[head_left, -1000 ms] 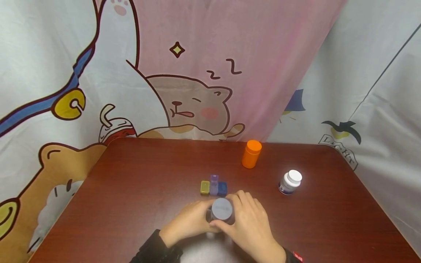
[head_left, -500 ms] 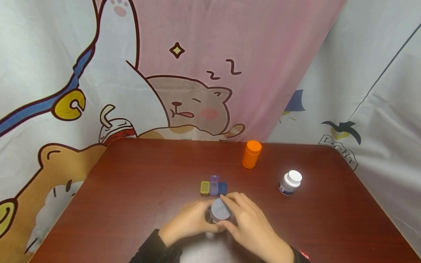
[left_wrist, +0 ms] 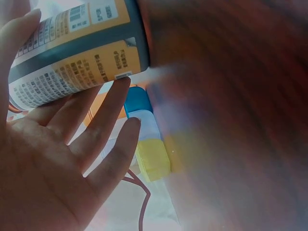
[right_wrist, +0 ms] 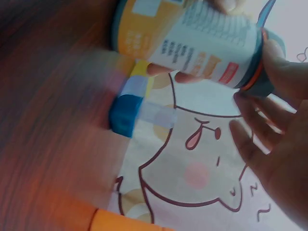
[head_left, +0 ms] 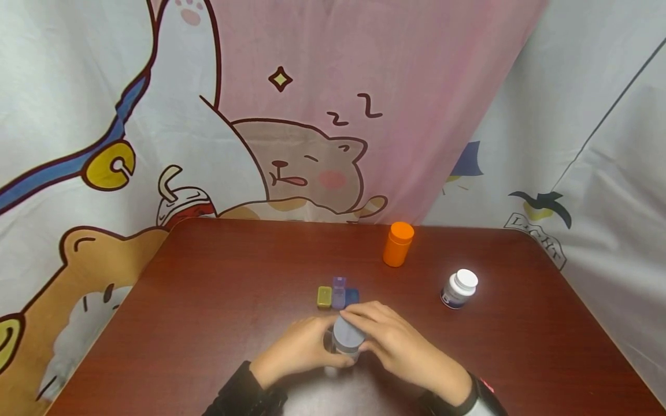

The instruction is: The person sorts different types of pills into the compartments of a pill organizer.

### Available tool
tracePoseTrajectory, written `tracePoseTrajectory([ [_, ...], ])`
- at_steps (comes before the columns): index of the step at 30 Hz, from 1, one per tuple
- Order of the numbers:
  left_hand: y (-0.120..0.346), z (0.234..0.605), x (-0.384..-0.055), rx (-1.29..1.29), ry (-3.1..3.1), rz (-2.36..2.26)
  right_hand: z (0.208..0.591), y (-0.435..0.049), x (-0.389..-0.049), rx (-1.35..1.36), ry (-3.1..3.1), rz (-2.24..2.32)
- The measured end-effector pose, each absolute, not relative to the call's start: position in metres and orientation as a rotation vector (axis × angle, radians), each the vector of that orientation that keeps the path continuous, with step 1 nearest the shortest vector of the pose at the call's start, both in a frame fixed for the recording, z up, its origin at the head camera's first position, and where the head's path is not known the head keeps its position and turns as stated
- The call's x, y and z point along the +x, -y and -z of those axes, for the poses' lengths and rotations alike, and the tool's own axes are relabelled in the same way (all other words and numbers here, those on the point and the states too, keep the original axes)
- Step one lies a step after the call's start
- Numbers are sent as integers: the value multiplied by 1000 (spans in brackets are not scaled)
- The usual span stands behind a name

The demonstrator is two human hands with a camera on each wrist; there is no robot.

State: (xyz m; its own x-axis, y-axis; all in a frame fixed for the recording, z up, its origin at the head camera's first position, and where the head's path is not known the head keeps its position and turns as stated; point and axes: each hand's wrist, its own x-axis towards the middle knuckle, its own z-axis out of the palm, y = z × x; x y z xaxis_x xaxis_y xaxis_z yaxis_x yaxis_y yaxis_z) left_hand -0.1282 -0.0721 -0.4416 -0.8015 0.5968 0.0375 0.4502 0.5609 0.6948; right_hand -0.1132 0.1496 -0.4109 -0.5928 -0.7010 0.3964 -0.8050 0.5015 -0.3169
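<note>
A pill bottle with a grey lid (head_left: 349,332) stands upright near the front of the table. Its orange, white and dark printed label (left_wrist: 79,57) shows in the left wrist view. My left hand (head_left: 304,346) grips the bottle's body from the left, thumb on the near side. On the right, my right hand (head_left: 398,344) holds the lid between thumb and fingers; the right wrist view shows the thumb (right_wrist: 279,62) on the lid's edge. Just beyond the bottle lies a small pill organizer with yellow (head_left: 324,297), purple (head_left: 338,297) and blue (head_left: 352,297) compartments. The purple compartment's flap is raised.
An orange bottle (head_left: 398,245) stands towards the back edge of the brown table (head_left: 234,277). To the right is a white bottle (head_left: 459,288) with a dark label. A printed cartoon curtain (head_left: 312,58) hangs behind the table.
My right hand has turned around the grey lid, its fingers shifting over the top and its wrist swinging to the right. The left hand keeps its grip, and the bottle tilts or shifts very slightly.
</note>
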Motion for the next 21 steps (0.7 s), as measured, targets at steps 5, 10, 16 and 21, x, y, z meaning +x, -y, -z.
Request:
tracePoseTrajectory([
  [5,72,442,-129,900,-2598,-1074,412,-153,-116,1361,2493,-766],
  [10,72,443,-130,924,-2619,-1060,411,-150,-111,1205,2629,-822],
  [16,73,443,-129,893,-2637,-1019,414,-134,-101,905,2625,-659],
  [21,74,442,-129,882,-2642,-1004,415,-125,-93,786,2501,-564],
])
